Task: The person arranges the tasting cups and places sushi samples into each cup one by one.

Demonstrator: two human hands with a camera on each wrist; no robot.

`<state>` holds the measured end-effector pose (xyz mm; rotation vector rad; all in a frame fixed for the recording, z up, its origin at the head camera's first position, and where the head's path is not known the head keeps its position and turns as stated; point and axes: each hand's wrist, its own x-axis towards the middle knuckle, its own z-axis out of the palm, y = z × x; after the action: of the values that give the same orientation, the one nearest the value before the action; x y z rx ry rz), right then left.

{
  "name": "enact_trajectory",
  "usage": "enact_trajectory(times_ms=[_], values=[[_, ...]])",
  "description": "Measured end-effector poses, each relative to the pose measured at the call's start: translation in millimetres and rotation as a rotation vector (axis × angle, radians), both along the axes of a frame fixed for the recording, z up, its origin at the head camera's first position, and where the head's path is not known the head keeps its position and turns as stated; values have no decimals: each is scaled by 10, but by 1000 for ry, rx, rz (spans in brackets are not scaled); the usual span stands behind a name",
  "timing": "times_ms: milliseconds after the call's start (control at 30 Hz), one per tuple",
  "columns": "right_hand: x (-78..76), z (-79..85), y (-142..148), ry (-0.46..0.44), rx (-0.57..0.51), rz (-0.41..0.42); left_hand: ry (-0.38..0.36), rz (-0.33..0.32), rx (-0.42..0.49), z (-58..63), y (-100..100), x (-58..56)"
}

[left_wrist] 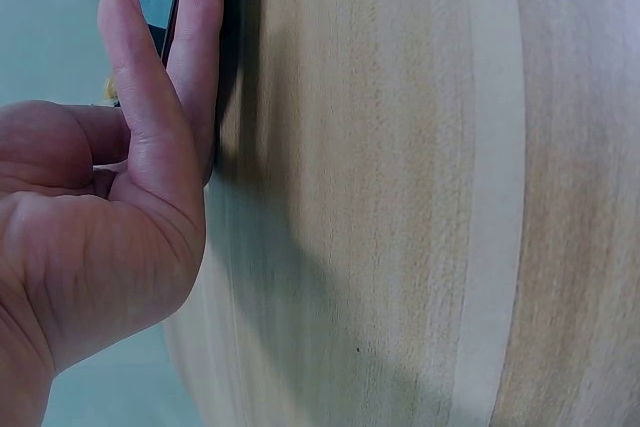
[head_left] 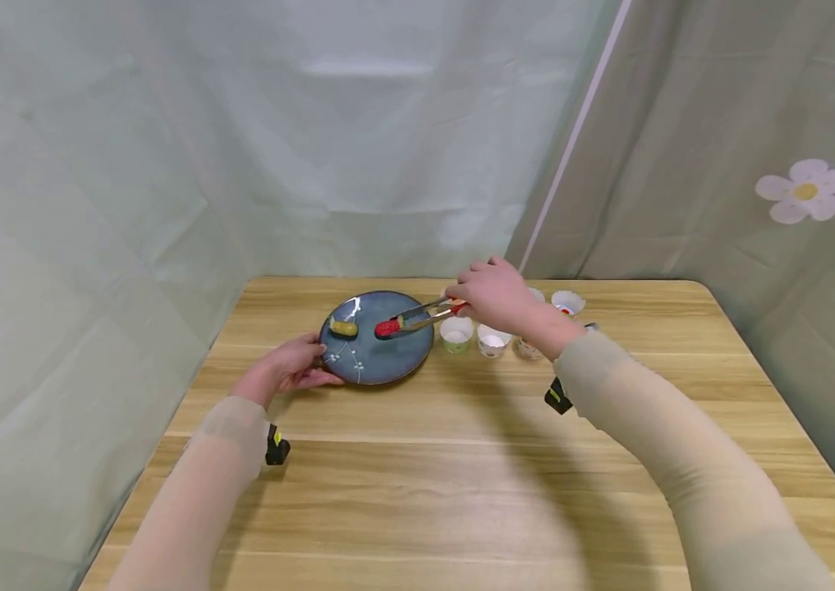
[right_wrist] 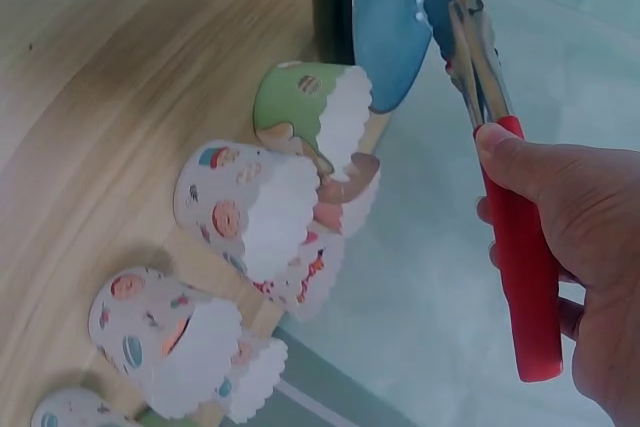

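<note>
My left hand (head_left: 295, 364) grips the left edge of a dark blue round plate (head_left: 387, 369) with white blossom patterns; in the left wrist view its fingers lie along the plate's edge. A yellow-topped piece with a dark base, like sushi (head_left: 344, 328), sits on the plate's left part. My right hand (head_left: 494, 295) holds metal tongs with a red handle (right_wrist: 525, 267), reaching over the plate from the right. Between the tong tips is a red-topped piece (head_left: 387, 329), close over the middle of the plate.
Paper baking cups stand right of the plate: a green one (right_wrist: 290, 102), a white patterned one (right_wrist: 225, 197) and several more, partly hidden under my right arm. All stand on a wooden table (head_left: 417, 492). Pale curtains (head_left: 387, 164) hang around it.
</note>
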<state>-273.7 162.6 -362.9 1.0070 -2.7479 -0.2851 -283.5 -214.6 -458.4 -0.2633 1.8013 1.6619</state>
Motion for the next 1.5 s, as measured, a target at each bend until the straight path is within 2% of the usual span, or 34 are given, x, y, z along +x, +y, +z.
enact_trajectory(times_ms=[233, 600, 1033, 1300, 1500], values=[[29, 63, 178, 53, -11, 3, -1, 0, 3, -8, 3, -7], [104, 171, 675, 97, -34, -29, -11, 12, 14, -4, 44, -38], [241, 346, 1177, 137, 8, -33, 0, -2, 29, 6, 26, -39], [297, 448, 1300, 177, 69, -3, 11, -14, 35, 9, 24, -21], [307, 420, 1281, 215, 157, 38, 15, -15, 23, 7, 3, -28]])
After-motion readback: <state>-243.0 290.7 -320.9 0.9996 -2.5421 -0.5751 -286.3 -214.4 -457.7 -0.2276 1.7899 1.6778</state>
